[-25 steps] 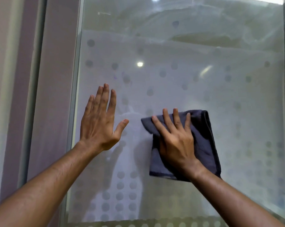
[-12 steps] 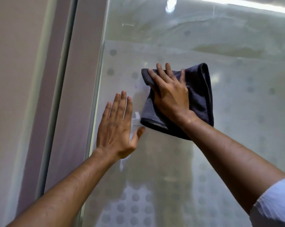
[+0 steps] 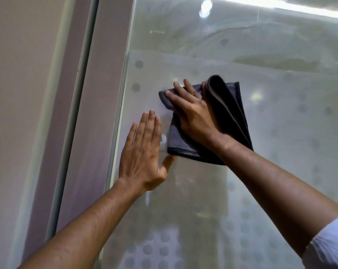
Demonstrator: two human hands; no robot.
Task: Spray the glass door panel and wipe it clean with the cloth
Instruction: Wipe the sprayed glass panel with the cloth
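Note:
The glass door panel (image 3: 280,133) fills most of the view, frosted with rows of grey dots and carrying reflections of ceiling lights. My right hand (image 3: 195,115) presses a dark grey cloth (image 3: 230,113) flat against the glass near the panel's left edge; the cloth's right side is folded up over itself. My left hand (image 3: 142,152) lies flat on the glass just below and left of the cloth, fingers spread upward, its thumb touching the cloth's lower edge. No spray bottle is in view.
The panel's left edge (image 3: 123,105) runs diagonally down the frame. Beside it stands a pale frame post (image 3: 104,94) and a beige wall (image 3: 24,113). A bright light strip (image 3: 280,6) reflects along the top.
My right hand has slid the cloth up and to the left across the glass. The cloth's right side has folded over. My left hand stays flat on the glass.

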